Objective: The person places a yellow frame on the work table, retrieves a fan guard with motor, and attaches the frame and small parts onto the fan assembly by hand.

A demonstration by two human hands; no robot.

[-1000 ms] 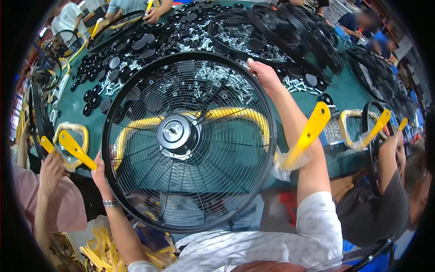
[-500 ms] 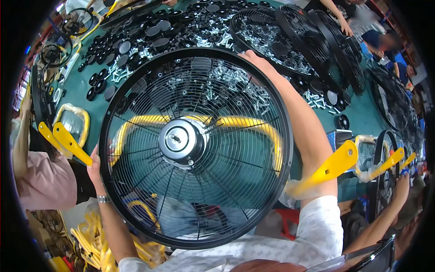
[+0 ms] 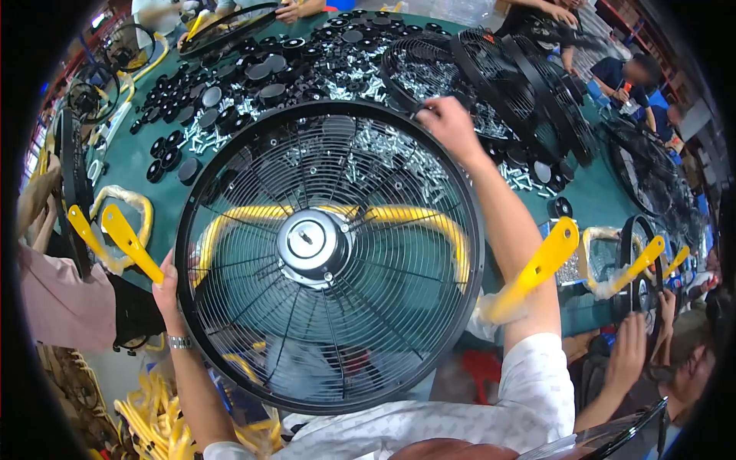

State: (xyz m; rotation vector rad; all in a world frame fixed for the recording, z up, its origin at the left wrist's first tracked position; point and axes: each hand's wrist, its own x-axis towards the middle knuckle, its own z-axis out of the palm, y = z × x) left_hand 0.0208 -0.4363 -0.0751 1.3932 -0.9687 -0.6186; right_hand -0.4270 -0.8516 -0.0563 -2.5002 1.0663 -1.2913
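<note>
A large round black fan guard (image 3: 383, 307) stands in front of me, with a silver motor (image 3: 308, 239) at its middle. A yellow tube stand (image 3: 418, 215) shows through its wires, with flat yellow end plates (image 3: 546, 257) sticking out on either side. My left hand (image 3: 166, 295) is closed around the guard's left rim, thumb by the left end plate (image 3: 132, 244). At the upper right rim is my right hand (image 3: 451, 126), fingers curled together; a small dark thing shows at the fingertips, too unclear to name.
Black round knobs (image 3: 212, 96) and loose silver bolts (image 3: 368, 80) cover the far part of the green table (image 3: 153, 211). More fan guards (image 3: 510, 92) lean at the right back. Yellow tube stands (image 3: 157, 414) are piled low at the left. Co-workers sit on both sides.
My right hand has come off its flat hold on the upper right rim and is now raised there with curled fingers. My left hand keeps its hold; the guard sits at a slightly different angle.
</note>
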